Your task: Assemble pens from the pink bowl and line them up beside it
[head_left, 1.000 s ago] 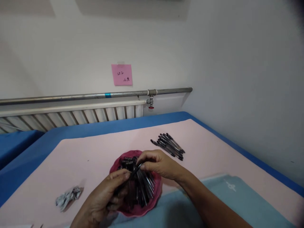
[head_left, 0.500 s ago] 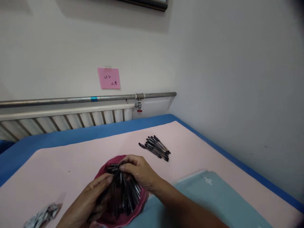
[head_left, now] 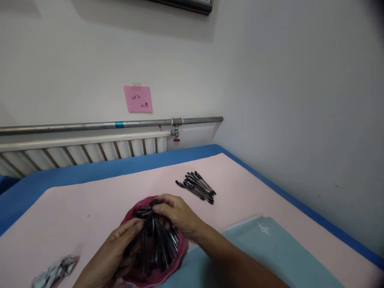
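Note:
Over a dark pink round basket (head_left: pixel 183 253) with a wavy rim, my two hands are close together. My left hand (head_left: pixel 115 248) is closed on a black pen (head_left: pixel 148 218), thumb pressed on top. At the pen's far end, my right hand (head_left: pixel 174 214) pinches it between thumb and fingers. The fingers and the dark pens behind hide much of its length. Many black, clear-barrelled pens (head_left: pixel 162 248) lie in the basket beneath the hands. Beyond my right hand, a fanned group of capped black pens (head_left: pixel 198 187) rests on the pink mat (head_left: pixel 99 204).
A crumpled black-and-white wrapper (head_left: pixel 57 272) lies at the lower left. On the right, a grey-blue cloth (head_left: pixel 282 254) reaches under the basket. The table's blue edge (head_left: pixel 192 151) meets the walls, with a radiator (head_left: pixel 90 152) and pipe (head_left: pixel 75 127) behind.
Both hands keep their hold over the basket, with only a slight shift of the right hand's fingers. The pens on the mat have not moved.

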`<action>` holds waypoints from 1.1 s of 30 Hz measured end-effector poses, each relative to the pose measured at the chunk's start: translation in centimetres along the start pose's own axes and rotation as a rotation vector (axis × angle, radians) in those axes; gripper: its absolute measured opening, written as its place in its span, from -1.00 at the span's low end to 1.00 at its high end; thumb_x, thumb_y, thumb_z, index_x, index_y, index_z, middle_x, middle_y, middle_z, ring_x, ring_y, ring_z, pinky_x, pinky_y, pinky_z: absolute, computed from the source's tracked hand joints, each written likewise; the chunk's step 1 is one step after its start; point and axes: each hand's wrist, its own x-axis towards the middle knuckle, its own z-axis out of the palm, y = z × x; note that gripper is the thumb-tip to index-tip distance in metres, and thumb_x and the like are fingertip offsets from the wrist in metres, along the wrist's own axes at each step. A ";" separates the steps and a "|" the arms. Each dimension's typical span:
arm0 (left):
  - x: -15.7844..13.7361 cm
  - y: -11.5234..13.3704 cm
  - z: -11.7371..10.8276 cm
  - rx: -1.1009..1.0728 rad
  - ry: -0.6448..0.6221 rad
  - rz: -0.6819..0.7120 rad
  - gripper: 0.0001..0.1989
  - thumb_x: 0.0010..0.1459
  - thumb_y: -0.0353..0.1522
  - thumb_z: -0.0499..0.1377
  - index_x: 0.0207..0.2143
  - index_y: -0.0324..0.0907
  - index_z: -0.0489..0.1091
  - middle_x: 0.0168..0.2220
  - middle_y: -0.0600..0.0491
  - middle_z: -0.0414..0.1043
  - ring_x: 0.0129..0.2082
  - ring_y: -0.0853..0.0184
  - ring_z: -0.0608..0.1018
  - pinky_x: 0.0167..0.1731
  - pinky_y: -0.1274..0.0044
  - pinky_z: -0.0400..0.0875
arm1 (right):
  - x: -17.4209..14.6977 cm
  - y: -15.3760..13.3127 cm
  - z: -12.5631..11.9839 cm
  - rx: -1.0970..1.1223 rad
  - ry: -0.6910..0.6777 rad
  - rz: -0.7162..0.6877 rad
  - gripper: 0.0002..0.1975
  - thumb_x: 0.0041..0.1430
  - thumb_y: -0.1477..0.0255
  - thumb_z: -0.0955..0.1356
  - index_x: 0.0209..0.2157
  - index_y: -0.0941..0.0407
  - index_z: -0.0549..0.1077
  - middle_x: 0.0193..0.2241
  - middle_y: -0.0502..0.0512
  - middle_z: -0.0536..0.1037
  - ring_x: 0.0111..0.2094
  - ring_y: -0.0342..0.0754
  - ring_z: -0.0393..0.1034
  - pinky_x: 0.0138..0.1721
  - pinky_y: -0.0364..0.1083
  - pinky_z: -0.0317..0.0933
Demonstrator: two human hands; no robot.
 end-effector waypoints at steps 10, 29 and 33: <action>0.0 0.2 0.2 -0.004 -0.051 0.057 -0.67 -0.07 -0.12 0.22 -0.38 -0.16 0.26 -0.76 0.32 -0.01 -0.79 0.64 -0.10 -0.75 0.68 -0.32 | 0.4 0.1 -0.6 -0.019 0.029 -0.029 -0.90 -0.02 0.41 0.33 -0.46 0.16 0.40 -0.70 -0.15 0.30 -0.71 -0.29 0.12 -0.70 -0.27 -0.02; 0.7 -0.3 0.2 0.212 0.046 0.319 -0.75 0.02 -0.17 0.15 -0.35 -0.15 0.42 -0.64 0.19 0.28 -0.62 0.48 0.36 -0.62 0.67 0.22 | 0.1 0.0 -0.5 -0.023 0.058 -0.003 -0.91 -0.07 0.43 0.35 -0.49 0.16 0.36 -0.72 -0.16 0.29 -0.73 -0.29 0.11 -0.72 -0.28 -0.04; 0.9 -0.5 0.0 0.436 0.157 0.557 -0.75 0.04 -0.21 0.14 -0.27 -0.10 0.48 -0.29 0.10 0.49 -0.18 0.30 0.46 -0.15 0.55 0.27 | 0.1 -0.2 -0.4 -0.041 0.099 -0.025 -0.90 -0.04 0.40 0.33 -0.47 0.15 0.36 -0.72 -0.16 0.28 -0.72 -0.28 0.11 -0.71 -0.27 -0.04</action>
